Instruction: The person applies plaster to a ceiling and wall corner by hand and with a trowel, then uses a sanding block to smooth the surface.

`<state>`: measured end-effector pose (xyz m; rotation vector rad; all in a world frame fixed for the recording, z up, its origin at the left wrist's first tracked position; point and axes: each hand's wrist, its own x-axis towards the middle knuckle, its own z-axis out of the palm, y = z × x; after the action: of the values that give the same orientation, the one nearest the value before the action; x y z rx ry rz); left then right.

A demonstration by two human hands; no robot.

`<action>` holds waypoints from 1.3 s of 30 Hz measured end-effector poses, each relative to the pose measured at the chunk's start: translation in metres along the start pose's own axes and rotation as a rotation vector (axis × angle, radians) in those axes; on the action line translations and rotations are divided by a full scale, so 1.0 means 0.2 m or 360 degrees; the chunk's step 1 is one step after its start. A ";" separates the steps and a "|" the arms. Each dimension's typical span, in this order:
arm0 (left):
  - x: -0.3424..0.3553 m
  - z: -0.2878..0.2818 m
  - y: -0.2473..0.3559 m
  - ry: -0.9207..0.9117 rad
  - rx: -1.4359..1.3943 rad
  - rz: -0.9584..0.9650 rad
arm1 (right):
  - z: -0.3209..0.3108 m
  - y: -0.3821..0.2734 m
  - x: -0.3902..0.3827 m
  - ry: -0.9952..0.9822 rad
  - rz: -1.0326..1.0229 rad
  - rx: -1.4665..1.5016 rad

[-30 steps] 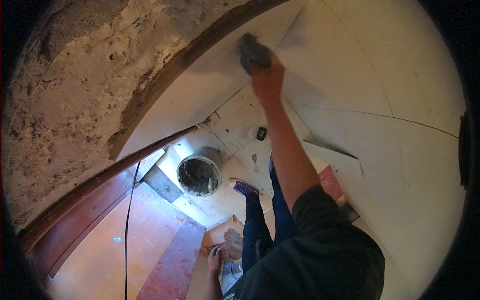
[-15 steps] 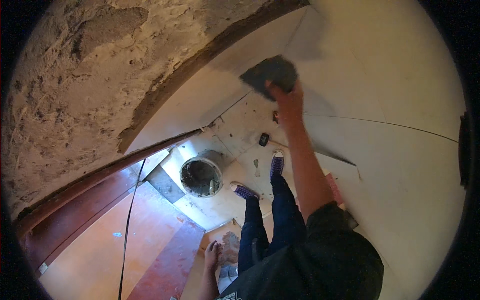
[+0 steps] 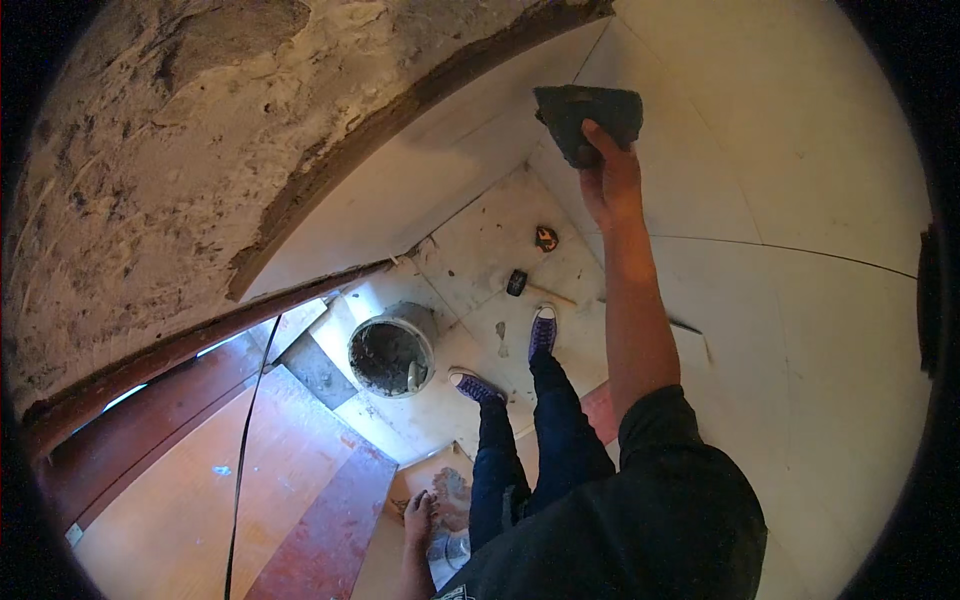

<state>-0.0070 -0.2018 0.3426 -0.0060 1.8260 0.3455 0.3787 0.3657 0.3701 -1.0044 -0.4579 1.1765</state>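
Note:
My right hand [image 3: 612,175] is raised high, closed on a dark grey four-sided piece [image 3: 590,118] that looks like a sponge. The thumb presses on its near face, and the piece is against or just in front of the pale tiled wall [image 3: 760,150]; whether it touches cannot be told. Low on the left hangs my left hand [image 3: 419,517], fingers loosely bent and apart, with nothing visible in it. A bucket [image 3: 392,350] of grey mortar-like mix stands on the floor, with a handle of some tool showing inside.
On the floor lie a black-headed mallet [image 3: 517,282] and a round orange-and-black thing [image 3: 546,238]. Rough plaster [image 3: 170,150] covers the upper left. A black cable [image 3: 245,450] hangs before an orange-and-red panel [image 3: 300,470]. A dark blade-like strip [image 3: 685,326] shows beside my right forearm.
My right hand has moved up and to the right with the dark grey piece, which has turned a little. The left hand hangs much as before.

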 end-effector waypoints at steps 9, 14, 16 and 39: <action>0.03 -0.01 -0.05 -0.0030 -0.0022 0.0051 | -0.03 -0.03 -0.02 -0.0272 0.0203 0.0130; 0.06 -0.03 -0.11 -0.0037 -0.0094 0.0041 | -0.01 -0.04 -0.03 0.0011 0.0016 -0.0841; 0.05 -0.02 -0.09 -0.0046 -0.0070 0.0068 | -0.04 -0.04 -0.01 -0.0125 -0.0017 -0.0737; 0.10 0.30 0.29 -0.0090 0.0573 0.0470 | -0.11 -0.08 -0.30 -0.0861 0.0868 0.1428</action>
<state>0.0328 -0.1281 0.3226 0.5221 1.8112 0.2148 0.3827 0.3006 0.3835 0.0023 -0.0194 1.9107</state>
